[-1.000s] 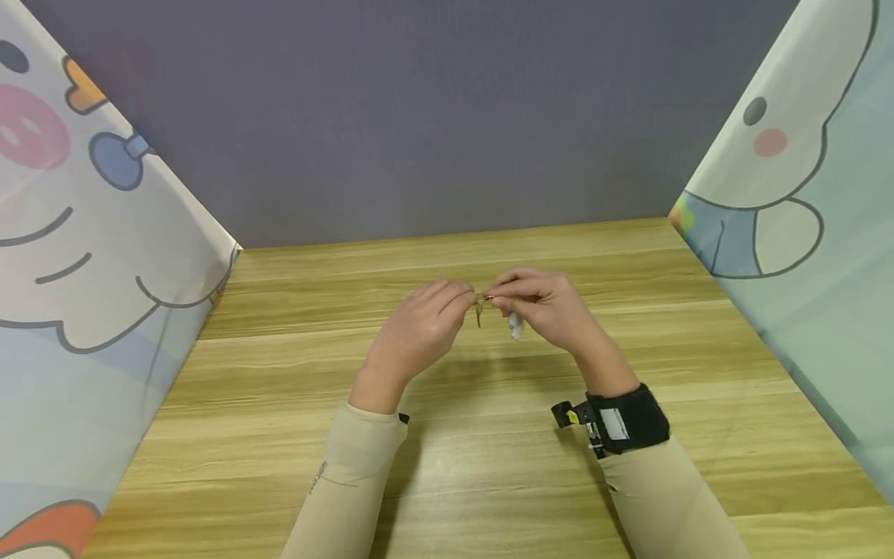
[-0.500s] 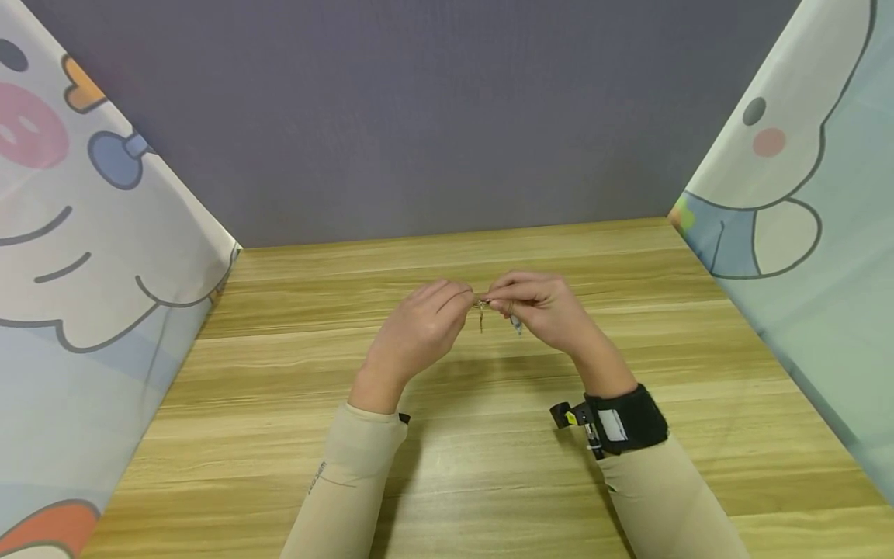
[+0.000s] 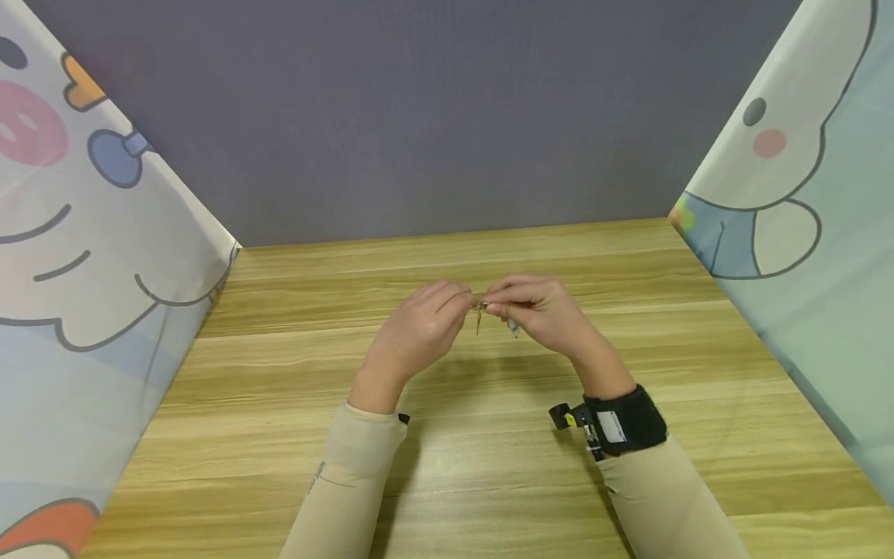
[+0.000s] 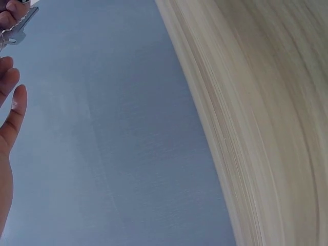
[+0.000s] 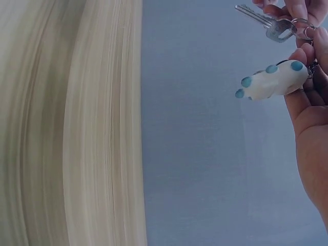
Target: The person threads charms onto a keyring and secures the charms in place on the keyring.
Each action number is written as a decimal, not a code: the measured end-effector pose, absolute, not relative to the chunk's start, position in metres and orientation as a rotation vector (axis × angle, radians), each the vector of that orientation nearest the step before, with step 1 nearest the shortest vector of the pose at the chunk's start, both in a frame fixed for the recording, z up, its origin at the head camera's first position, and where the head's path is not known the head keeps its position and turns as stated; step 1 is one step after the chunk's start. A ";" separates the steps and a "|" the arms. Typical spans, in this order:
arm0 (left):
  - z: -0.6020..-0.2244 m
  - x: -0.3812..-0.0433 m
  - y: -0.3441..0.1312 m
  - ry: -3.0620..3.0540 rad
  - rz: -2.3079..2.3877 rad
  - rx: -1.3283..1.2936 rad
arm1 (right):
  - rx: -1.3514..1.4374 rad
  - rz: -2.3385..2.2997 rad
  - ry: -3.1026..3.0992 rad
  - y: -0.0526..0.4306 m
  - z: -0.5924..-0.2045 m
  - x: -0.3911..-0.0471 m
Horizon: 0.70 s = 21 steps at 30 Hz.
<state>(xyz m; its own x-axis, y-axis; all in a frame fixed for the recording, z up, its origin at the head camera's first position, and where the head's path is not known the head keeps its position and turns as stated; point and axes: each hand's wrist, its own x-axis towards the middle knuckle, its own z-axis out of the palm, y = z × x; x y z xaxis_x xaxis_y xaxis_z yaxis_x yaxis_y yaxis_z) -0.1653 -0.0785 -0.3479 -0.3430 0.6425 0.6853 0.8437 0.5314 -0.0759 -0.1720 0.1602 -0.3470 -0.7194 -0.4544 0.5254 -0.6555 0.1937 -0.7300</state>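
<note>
Above the table, both hands meet at a metal key ring [image 5: 303, 22]. My left hand [image 3: 421, 326] pinches the ring from one side with thumb and fingers. On the other side my right hand [image 3: 552, 314] grips the ring between thumb and forefinger. A silver key [image 5: 274, 25] with a toothed blade dangles from the ring between the hands; the left wrist view also catches a key [image 4: 18, 32] at its top corner. Below the right fingers hangs a white paw-shaped charm [image 5: 277, 82] with blue pads, joined by a short chain. The fingertips partly hide the ring.
A wood-grain table [image 3: 447, 481] lies under the hands. Behind it rises a grey panel [image 3: 447, 116], and cartoon-printed panels [image 3: 775, 171] flank both sides. The right wrist wears a black strap [image 3: 625, 419] with a small camera.
My right hand has shifted slightly left, closer to the left fingers. The key now hangs straighter down, and the charm has turned and shows less. The left hand stays almost still.
</note>
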 end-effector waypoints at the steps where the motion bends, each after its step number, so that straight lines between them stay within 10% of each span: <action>1: -0.348 -0.165 -0.079 -2.099 -0.386 -1.200 | 1.063 1.547 -2.274 0.159 -0.346 -0.172; 21: -0.353 -0.167 -0.072 -2.249 -0.989 -1.109 | 0.618 1.561 -2.392 0.140 -0.345 -0.164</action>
